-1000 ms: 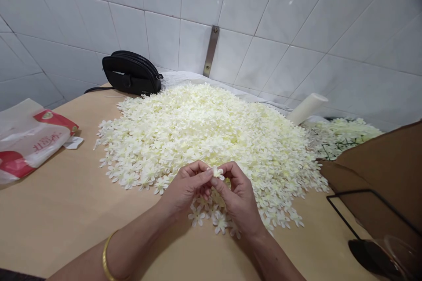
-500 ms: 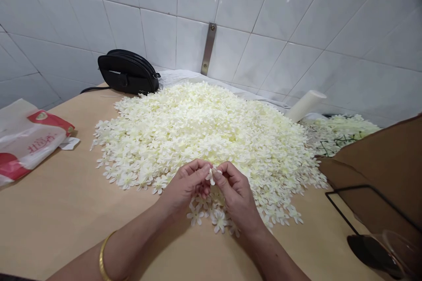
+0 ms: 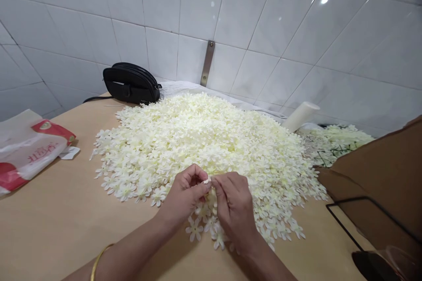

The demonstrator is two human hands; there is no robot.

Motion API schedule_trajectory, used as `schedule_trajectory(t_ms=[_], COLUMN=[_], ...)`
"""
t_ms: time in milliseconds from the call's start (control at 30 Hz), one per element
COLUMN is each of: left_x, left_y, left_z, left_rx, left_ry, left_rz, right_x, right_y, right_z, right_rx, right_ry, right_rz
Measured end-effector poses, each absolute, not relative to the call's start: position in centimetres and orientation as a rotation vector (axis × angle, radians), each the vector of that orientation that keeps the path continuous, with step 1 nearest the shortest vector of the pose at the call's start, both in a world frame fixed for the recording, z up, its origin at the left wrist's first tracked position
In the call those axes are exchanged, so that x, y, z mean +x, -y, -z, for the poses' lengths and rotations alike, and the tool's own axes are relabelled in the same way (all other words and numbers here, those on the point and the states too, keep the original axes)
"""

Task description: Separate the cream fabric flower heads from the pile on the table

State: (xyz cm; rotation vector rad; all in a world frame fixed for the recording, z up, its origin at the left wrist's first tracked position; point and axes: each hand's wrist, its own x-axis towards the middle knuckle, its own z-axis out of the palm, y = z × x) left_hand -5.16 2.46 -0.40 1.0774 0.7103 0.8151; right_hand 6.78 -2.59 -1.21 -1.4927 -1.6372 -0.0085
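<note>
A broad heap of pale cream artificial flowers (image 3: 198, 136) covers the middle of the wooden table. At its front edge my left hand (image 3: 189, 191) pinches a small white flower (image 3: 207, 181), of which only a bit shows between thumb and forefinger. My right hand (image 3: 234, 204) is closed, its thumb and fingertips pressed together right against that flower and my left fingertips. Whether the right fingers grip part of the flower or something else is hidden. Several loose flowers (image 3: 194, 229) lie just below the hands.
A black bag (image 3: 132, 85) stands behind the heap on the left. A red and white plastic package (image 3: 31, 151) lies at the far left. On the right are a white roll (image 3: 300, 116), brown cardboard (image 3: 379, 175) and dark glasses (image 3: 369, 265). A tiled wall rises behind.
The scene sits slightly lower in view. My right hand has turned with its knuckles up, and the flower is now mostly covered by my fingers.
</note>
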Motion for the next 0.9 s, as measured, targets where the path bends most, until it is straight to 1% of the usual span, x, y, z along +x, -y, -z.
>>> schedule_trajectory(t_ms=[33, 100, 300, 367, 500, 633, 900], left_x=[-5.2, -5.1, -4.4, -4.3, -4.6, -5.0, -5.0], left_y=[-2.7, -3.3, -5.6, -5.9, -5.9, -5.9, -5.7], left_z=[0.0, -0.7, -0.3, 0.4, 1.1, 1.3, 1.8], left_rx=[1.096, 1.126, 1.003, 0.925, 0.806, 0.829, 0.904], left_ry=[-0.717, -0.716, -0.625, -0.604, -0.576, -0.513, -0.583], left_rz=[-0.828, -0.855, -0.918, -0.905, -0.833, -0.755, -0.789], right_x=[6.8, 6.8, 6.7, 6.6, 6.4, 6.3, 6.4], right_y=[2.5, 2.3, 0.7, 0.3, 0.2, 0.0, 0.2], right_z=[0.9, 0.1, -0.2, 0.3, 1.2, 1.4, 1.7], right_rx=[-1.477, -1.461, -1.555, -1.544, -1.523, -1.495, -1.526], right_ry=[1.68, 1.709, 1.437, 1.363, 1.342, 1.388, 1.415], right_rz=[0.134, 0.205, -0.213, -0.27, -0.224, -0.173, -0.206])
